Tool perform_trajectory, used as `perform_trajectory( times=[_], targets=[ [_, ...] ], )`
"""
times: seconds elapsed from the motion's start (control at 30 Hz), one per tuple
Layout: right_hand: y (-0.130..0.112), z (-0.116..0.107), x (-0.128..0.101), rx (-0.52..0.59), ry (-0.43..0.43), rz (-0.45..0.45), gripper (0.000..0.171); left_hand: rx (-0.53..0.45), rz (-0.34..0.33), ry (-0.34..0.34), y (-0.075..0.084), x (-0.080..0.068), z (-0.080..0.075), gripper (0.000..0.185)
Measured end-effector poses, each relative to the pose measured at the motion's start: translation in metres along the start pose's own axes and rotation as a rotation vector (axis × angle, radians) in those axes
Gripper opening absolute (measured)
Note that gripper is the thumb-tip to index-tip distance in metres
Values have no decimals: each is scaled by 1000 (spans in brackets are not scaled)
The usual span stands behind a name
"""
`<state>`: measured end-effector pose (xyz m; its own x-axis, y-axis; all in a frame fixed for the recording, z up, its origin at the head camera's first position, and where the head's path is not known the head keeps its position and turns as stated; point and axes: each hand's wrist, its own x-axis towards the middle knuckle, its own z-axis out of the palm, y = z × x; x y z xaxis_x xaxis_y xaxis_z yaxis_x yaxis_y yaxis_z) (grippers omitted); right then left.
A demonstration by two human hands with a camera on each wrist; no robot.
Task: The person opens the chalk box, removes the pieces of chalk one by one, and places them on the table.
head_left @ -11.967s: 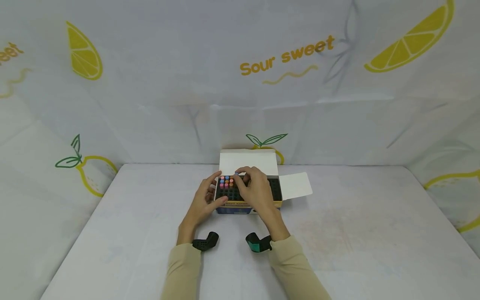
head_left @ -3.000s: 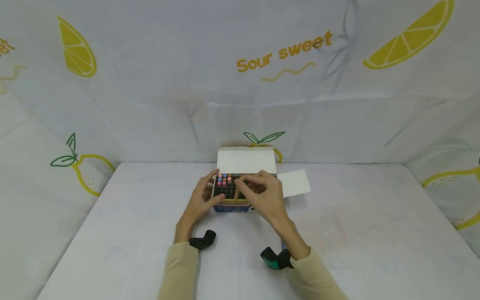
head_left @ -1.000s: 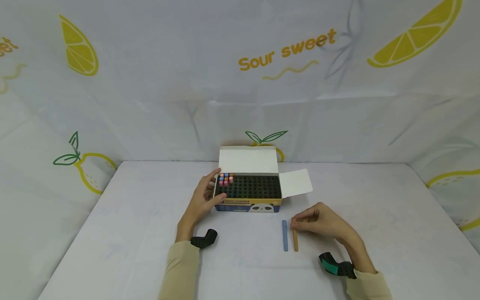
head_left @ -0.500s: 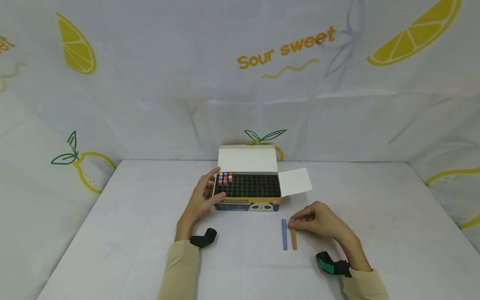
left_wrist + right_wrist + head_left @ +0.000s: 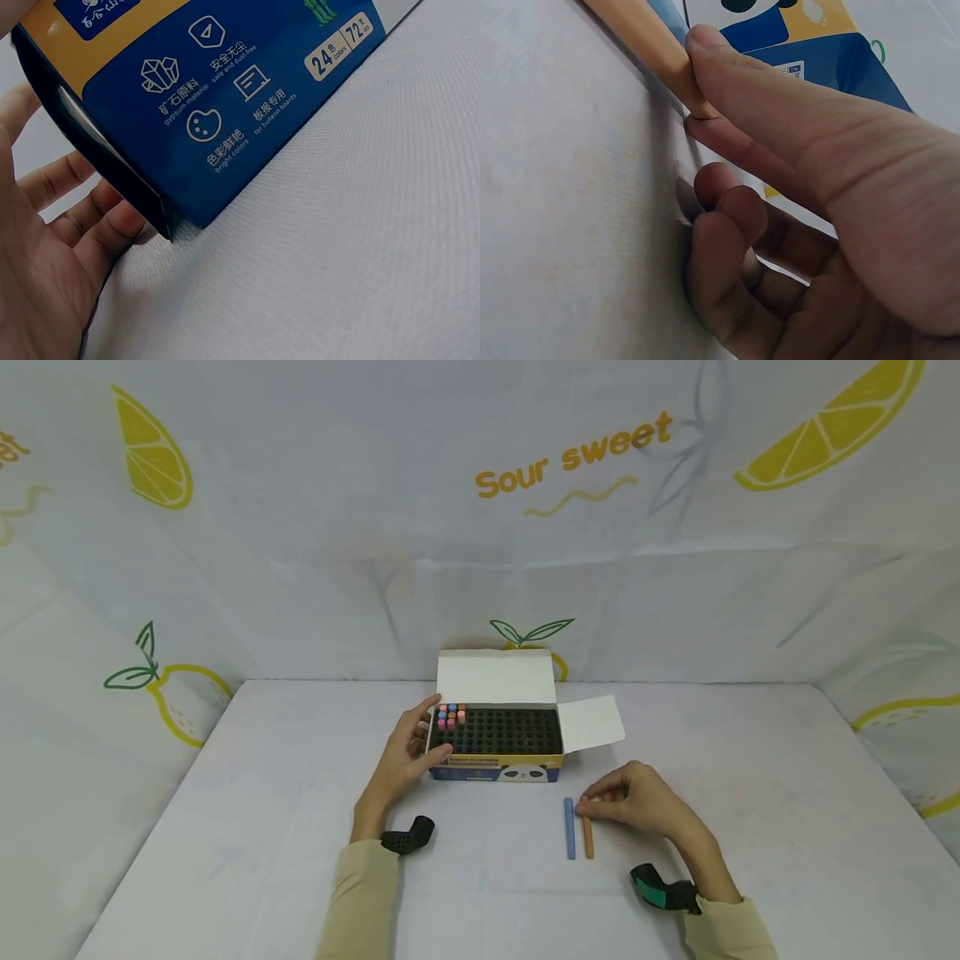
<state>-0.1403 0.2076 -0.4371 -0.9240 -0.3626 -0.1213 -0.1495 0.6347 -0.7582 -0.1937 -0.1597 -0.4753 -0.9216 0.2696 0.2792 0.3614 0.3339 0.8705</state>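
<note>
An open chalk box (image 5: 495, 766) stands toward the back of the table, holding a black foam rack (image 5: 517, 732) with rows of holes. Several pink, blue and orange chalk sticks (image 5: 452, 717) stand in its back left corner. My left hand (image 5: 399, 767) grips the box's left end, thumb at the front edge and fingers along the side; the left wrist view shows its blue printed front (image 5: 225, 112). In front of the box's right side, my right hand (image 5: 641, 800) pinches the upper end of an orange chalk stick (image 5: 588, 839) between thumb and forefinger, low over the table. A blue chalk stick (image 5: 570, 829) lies parallel beside it.
The box's white lid (image 5: 496, 677) stands up at the back, and a white side flap (image 5: 592, 724) sticks out to the right. White cloth covers the table (image 5: 480, 902). A lemon-printed curtain (image 5: 337, 527) hangs behind.
Three seconds ago my right hand held the orange chalk over the rack; it now holds it down on the table beside the blue chalk. My left hand stays on the box.
</note>
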Motion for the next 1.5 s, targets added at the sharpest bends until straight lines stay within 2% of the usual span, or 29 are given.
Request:
perform_trajectory(
  times=[0.33, 0.57, 1.03, 1.5],
  targets=[
    [-4, 0, -1, -3, 24, 21, 22, 2, -9, -3, 1, 1, 0, 77],
    [-6, 0, -2, 4, 10, 46, 22, 10, -13, -2, 1, 1, 0, 76],
    [-5, 0, -1, -10, 7, 5, 22, 2, -13, -1, 0, 0, 0, 78],
    [-22, -2, -2, -37, 25, -32, 24, -40, -18, -2, -1, 1, 0, 77]
  ],
)
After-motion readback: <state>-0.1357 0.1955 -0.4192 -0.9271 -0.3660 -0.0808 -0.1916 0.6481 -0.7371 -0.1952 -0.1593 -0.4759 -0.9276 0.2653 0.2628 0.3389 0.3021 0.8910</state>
